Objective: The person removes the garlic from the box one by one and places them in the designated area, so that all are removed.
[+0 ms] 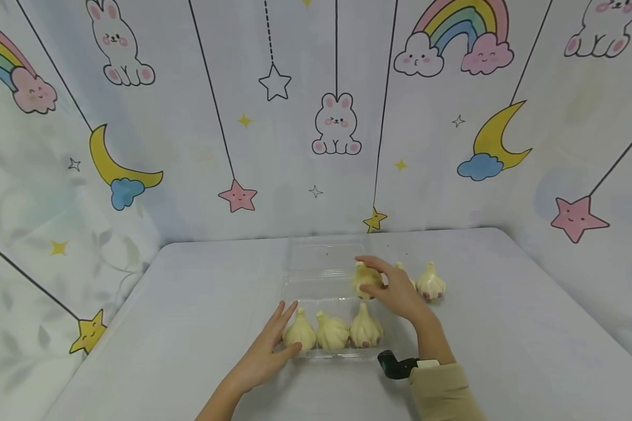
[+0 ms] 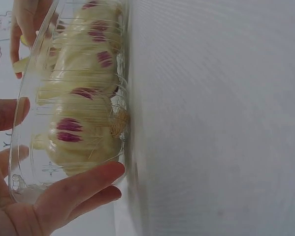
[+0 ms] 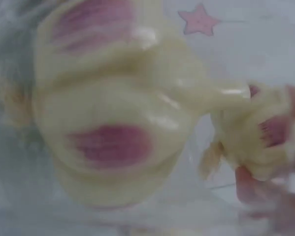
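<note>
Three pale garlic bulbs [image 1: 332,331] with purple streaks sit in a row in the front half of a clear plastic box [image 1: 342,354]. My left hand [image 1: 267,352] rests on the box's left end, fingers spread and mostly straight around the leftmost bulb [image 2: 83,128]. Above the back of the box, my right hand [image 1: 400,292] holds another garlic bulb [image 1: 366,282] between thumb and fingers, its neck pointing up. In the right wrist view this held bulb [image 3: 236,130] shows behind a large, close one seen through the plastic.
The box's clear lid [image 1: 316,257] lies folded back behind it. To the right stands a garlic bulb [image 1: 430,283], with another beside it mostly hidden by my right hand. A patterned cloth wall [image 1: 295,146] rises behind the white table [image 1: 200,292].
</note>
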A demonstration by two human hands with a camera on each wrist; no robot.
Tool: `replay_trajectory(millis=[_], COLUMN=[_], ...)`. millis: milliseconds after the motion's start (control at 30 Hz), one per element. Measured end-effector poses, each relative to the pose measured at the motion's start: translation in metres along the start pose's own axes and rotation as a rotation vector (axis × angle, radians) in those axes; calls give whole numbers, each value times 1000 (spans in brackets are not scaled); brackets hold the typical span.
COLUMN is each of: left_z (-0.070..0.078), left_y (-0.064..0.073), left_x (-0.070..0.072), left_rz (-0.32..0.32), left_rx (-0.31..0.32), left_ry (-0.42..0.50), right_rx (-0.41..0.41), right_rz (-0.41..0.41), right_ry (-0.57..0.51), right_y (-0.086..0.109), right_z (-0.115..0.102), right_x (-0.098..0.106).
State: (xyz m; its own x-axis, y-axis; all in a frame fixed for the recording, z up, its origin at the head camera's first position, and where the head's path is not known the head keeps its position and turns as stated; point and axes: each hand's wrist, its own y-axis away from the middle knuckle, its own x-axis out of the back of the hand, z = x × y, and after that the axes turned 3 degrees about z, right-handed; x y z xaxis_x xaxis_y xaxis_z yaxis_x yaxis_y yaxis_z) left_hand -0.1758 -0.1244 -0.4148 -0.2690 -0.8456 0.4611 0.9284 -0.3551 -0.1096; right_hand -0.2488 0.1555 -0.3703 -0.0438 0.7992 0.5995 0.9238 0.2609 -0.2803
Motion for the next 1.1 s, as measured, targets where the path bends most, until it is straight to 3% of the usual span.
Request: replay_trajectory(millis=[267,567,767,1100], left_z=[1,1,-2,-4], left_y=[1,1,0,-1], left_x=[1,1,2,3], left_rz=[5,-5,-13,-12], left_rx=[10,9,16,33], left_ry=[8,-2,7,18], right_rx=[-68,-77,-61,-110], right_rz=[27,43,59,76], right_ry=[-44,-68,-82,-82], right_y=[2,5,5,7], right_z=[7,-1,12,17], right_x=[10,17,22,33])
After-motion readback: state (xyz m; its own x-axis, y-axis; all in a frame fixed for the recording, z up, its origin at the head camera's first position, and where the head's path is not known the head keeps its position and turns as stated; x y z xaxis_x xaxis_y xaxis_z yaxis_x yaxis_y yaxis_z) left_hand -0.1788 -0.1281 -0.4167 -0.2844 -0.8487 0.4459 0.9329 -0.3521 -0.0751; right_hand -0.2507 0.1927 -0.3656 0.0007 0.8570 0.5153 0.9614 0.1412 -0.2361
